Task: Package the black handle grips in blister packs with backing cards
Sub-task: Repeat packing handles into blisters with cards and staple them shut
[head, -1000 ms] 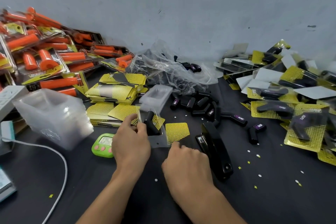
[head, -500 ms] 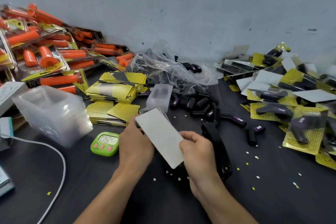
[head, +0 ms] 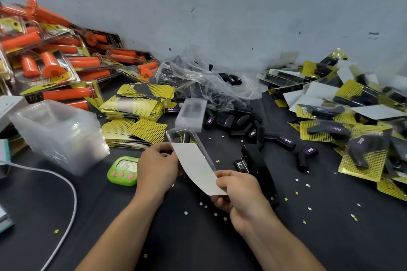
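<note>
A dark, matt worktop (head: 176, 237) runs up to a plain grey-blue wall (head: 220, 6) and is speckled with small white and yellow paper punchings. A black desk stapler (head: 257, 169) lies on it. Just beyond the stapler is a heap of loose black handle grips (head: 237, 123), and further beyond that a crumpled clear plastic bag (head: 209, 86). To the stapler's right lie finished yellow-carded blister packs (head: 326, 130). To its far left are a stack of yellow dotted backing cards (head: 136, 112), nested clear plastic shells (head: 59, 134), packs of orange handle grips (head: 55, 61), a small green digital timer (head: 123, 170) and a white cable (head: 74, 200).

Both bare forearms reach forward from the near edge, meeting left of the stapler above the worktop. The left hand (head: 157, 169) is turned back-up, the right hand (head: 240, 191) sits just beside the stapler's near end.

Between them they hold a white-backed rectangular card (head: 196, 167), blank side up and slanting away from the stapler. The left hand's grip is closed, fingers curled round the card's far end together with a clear blister pack (head: 176, 133) beneath it, in which a black handle grip (head: 185, 137) shows. The right hand's grip is a tight pinch, thumb on top and fingers under the card's near corner.
</note>
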The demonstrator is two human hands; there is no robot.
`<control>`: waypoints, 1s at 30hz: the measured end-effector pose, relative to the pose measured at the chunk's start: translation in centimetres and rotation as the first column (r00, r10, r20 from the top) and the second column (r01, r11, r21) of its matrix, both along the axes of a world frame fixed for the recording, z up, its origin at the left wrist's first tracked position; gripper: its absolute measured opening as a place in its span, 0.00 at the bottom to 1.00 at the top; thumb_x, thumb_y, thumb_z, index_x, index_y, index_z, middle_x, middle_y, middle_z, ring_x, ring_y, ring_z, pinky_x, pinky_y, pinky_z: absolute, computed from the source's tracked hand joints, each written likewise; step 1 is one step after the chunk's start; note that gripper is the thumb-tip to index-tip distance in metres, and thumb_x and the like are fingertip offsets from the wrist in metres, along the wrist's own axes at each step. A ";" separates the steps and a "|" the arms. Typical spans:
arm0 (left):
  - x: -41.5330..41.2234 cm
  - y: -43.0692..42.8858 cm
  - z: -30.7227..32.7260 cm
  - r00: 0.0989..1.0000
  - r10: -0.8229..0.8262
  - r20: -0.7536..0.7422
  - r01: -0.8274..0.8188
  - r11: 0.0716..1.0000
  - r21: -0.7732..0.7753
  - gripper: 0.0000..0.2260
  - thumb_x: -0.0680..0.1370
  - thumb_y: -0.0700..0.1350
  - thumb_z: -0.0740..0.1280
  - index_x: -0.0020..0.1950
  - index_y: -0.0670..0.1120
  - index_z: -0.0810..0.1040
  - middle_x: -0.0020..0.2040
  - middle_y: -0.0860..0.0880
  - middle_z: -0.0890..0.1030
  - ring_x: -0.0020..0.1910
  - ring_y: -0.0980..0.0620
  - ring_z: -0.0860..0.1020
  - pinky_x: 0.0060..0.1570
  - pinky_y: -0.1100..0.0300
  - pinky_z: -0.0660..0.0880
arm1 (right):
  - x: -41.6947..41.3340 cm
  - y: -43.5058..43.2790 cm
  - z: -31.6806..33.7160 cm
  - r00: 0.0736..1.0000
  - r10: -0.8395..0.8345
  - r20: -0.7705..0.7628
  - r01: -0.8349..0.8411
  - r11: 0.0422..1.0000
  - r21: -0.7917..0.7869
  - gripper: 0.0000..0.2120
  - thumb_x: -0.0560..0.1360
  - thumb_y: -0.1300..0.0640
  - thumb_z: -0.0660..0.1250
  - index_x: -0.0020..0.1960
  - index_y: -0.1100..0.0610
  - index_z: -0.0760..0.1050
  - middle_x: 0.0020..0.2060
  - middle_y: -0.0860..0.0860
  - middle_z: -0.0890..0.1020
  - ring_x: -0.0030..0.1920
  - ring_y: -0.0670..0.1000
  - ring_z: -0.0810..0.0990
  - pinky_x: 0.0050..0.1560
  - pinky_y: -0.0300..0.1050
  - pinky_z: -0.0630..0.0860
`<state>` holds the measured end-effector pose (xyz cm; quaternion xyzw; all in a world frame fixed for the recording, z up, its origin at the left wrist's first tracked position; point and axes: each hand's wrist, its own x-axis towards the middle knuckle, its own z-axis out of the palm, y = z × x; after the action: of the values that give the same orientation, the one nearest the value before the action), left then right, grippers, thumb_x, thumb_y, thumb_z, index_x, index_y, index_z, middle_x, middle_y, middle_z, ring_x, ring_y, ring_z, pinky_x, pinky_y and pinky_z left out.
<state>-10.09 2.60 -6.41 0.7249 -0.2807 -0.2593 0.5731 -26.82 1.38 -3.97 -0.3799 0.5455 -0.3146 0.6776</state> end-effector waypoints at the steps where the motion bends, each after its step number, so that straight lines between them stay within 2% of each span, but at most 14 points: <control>1: 0.1 -0.1 0.0 1.000 -0.003 0.000 0.003 1.000 -0.005 0.03 0.76 0.43 0.72 0.48 0.51 0.82 0.34 0.48 0.86 0.31 0.47 0.85 0.34 0.44 0.84 | 0.1 0.0 -0.1 1.000 -0.019 -0.002 0.019 1.000 -0.007 0.13 0.76 0.74 0.58 0.49 0.66 0.80 0.31 0.56 0.84 0.22 0.49 0.78 0.21 0.36 0.69; 4: 0.3 -0.3 -0.4 1.000 -0.021 -0.010 0.021 1.000 -0.018 0.05 0.77 0.42 0.70 0.47 0.51 0.83 0.34 0.46 0.86 0.30 0.45 0.84 0.37 0.40 0.84 | 0.3 0.1 -0.9 0.996 -0.082 -0.020 0.081 0.995 -0.064 0.14 0.77 0.73 0.59 0.50 0.60 0.81 0.41 0.56 0.86 0.34 0.51 0.84 0.27 0.41 0.77; 7: 0.4 -0.3 -0.6 0.999 -0.025 -0.023 0.025 0.999 -0.024 0.05 0.77 0.42 0.69 0.46 0.51 0.84 0.34 0.45 0.86 0.28 0.48 0.83 0.38 0.40 0.82 | 0.6 0.1 -1.7 0.983 -0.140 -0.117 0.118 0.977 -0.178 0.17 0.77 0.71 0.59 0.51 0.52 0.80 0.47 0.52 0.85 0.44 0.53 0.85 0.38 0.49 0.82; 8: 0.4 -0.3 -0.6 0.999 -0.024 -0.022 0.023 0.999 -0.027 0.05 0.77 0.43 0.70 0.46 0.51 0.84 0.34 0.45 0.86 0.27 0.48 0.82 0.36 0.40 0.82 | 0.7 0.1 -1.9 0.979 -0.147 -0.145 0.114 0.970 -0.213 0.18 0.77 0.70 0.60 0.51 0.50 0.79 0.48 0.50 0.84 0.45 0.53 0.85 0.40 0.50 0.82; 10: 0.3 -0.2 -0.6 0.999 -0.034 -0.022 0.033 0.999 -0.029 0.05 0.76 0.44 0.70 0.46 0.51 0.85 0.34 0.46 0.86 0.28 0.48 0.82 0.31 0.44 0.81 | 0.8 0.2 -2.0 0.976 -0.134 -0.174 0.085 0.961 -0.265 0.17 0.76 0.68 0.60 0.50 0.48 0.79 0.46 0.48 0.85 0.43 0.51 0.85 0.35 0.46 0.79; 12: 0.3 -0.1 -0.7 0.998 -0.057 0.005 0.057 0.998 -0.017 0.06 0.75 0.45 0.69 0.47 0.51 0.86 0.34 0.49 0.86 0.29 0.50 0.83 0.25 0.55 0.78 | 0.8 0.4 -2.0 0.979 -0.083 -0.185 0.023 0.952 -0.304 0.14 0.74 0.63 0.65 0.54 0.48 0.79 0.38 0.48 0.86 0.36 0.47 0.84 0.30 0.42 0.76; 13: 0.3 -0.1 -0.7 0.997 -0.066 0.039 0.066 0.998 -0.002 0.06 0.75 0.46 0.70 0.47 0.52 0.86 0.35 0.52 0.86 0.29 0.53 0.83 0.25 0.59 0.76 | 0.8 0.5 -1.8 0.979 -0.042 -0.201 -0.026 0.946 -0.322 0.13 0.72 0.58 0.69 0.56 0.48 0.78 0.35 0.47 0.86 0.35 0.45 0.83 0.30 0.42 0.76; 16: 0.3 -0.1 -0.8 0.990 -0.081 0.115 0.078 0.996 0.033 0.03 0.76 0.48 0.72 0.45 0.56 0.84 0.35 0.58 0.86 0.32 0.59 0.84 0.27 0.64 0.75 | 0.5 0.5 -1.4 0.975 0.087 -0.204 -0.150 0.936 -0.320 0.27 0.66 0.49 0.77 0.63 0.46 0.73 0.35 0.46 0.87 0.38 0.45 0.86 0.38 0.44 0.83; 18: 0.2 -0.3 -1.1 0.990 -0.111 0.084 0.111 0.994 0.012 0.03 0.77 0.46 0.72 0.46 0.55 0.84 0.36 0.55 0.86 0.34 0.55 0.85 0.30 0.61 0.77 | 0.2 0.2 -1.2 0.981 0.153 -0.123 -0.180 0.949 -0.259 0.31 0.64 0.53 0.78 0.64 0.48 0.72 0.37 0.49 0.88 0.39 0.49 0.87 0.38 0.46 0.83; 21: -0.1 -0.4 -1.1 0.989 -0.144 -0.041 0.142 0.988 -0.063 0.04 0.78 0.43 0.73 0.49 0.52 0.85 0.39 0.50 0.87 0.36 0.50 0.87 0.31 0.57 0.80 | -0.2 -0.2 -1.0 0.985 0.161 -0.062 -0.170 0.966 -0.196 0.19 0.73 0.64 0.74 0.61 0.53 0.77 0.41 0.51 0.88 0.35 0.50 0.86 0.29 0.43 0.77; 25: -0.1 -0.6 -1.1 0.978 -0.162 -0.129 0.151 0.984 -0.094 0.06 0.80 0.41 0.70 0.53 0.49 0.85 0.40 0.47 0.88 0.39 0.45 0.87 0.34 0.55 0.82 | -0.1 -0.5 -1.1 0.992 0.116 -0.046 -0.121 0.979 -0.162 0.06 0.77 0.68 0.68 0.52 0.61 0.80 0.38 0.54 0.87 0.27 0.47 0.80 0.24 0.39 0.69; 30: -0.2 -0.3 -0.6 0.967 -0.219 -0.132 0.206 0.973 -0.105 0.09 0.80 0.39 0.68 0.53 0.50 0.86 0.39 0.46 0.87 0.32 0.54 0.83 0.29 0.64 0.76 | 0.0 -0.4 -1.0 0.996 0.075 -0.038 -0.080 0.987 -0.137 0.06 0.77 0.70 0.64 0.47 0.64 0.79 0.39 0.57 0.85 0.25 0.48 0.78 0.23 0.39 0.67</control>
<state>-10.24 2.27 -7.04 0.6436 -0.3267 -0.3573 0.5927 -26.80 0.95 -4.99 -0.4522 0.5182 -0.3188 0.6522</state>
